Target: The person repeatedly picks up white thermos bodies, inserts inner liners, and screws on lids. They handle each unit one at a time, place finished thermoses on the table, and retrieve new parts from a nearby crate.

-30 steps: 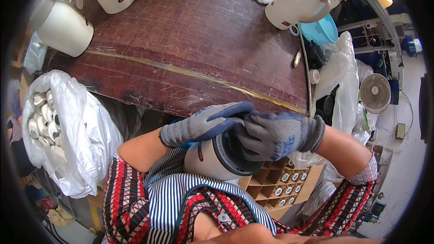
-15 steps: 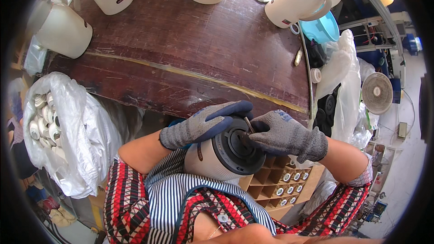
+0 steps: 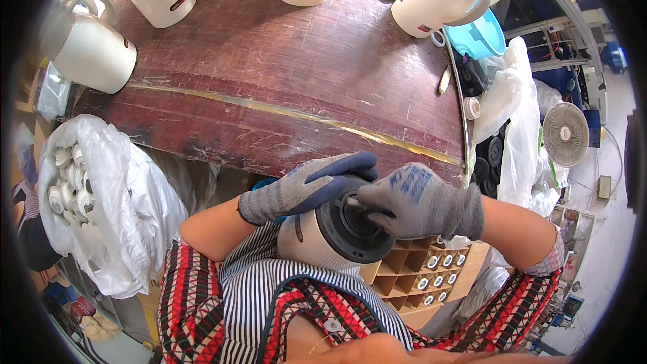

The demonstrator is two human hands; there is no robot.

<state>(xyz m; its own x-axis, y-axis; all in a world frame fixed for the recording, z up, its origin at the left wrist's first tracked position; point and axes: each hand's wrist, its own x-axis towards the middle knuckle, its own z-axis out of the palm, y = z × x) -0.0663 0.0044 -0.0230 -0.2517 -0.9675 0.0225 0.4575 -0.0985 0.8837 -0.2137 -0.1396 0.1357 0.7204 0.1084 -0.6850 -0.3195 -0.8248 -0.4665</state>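
Note:
A cream vacuum jug lies tilted in my lap against the striped apron, its round black base facing up. My left hand, in a grey and blue work glove, is closed over the far left rim of the base and steadies it. My right hand, gloved alike, is closed with its fingers pressed at the ringed middle of the base. What it pinches is mostly hidden behind the glove.
A brown table carries several cream jugs and a blue basin at its right edge. At left hangs a plastic bag of white parts. Right are black round parts, a fan and a divided box.
My right hand has rolled over, its back turning more upward, at the base's middle. A thin metal piece at its fingers is now mostly hidden. My left hand stays on the rim.

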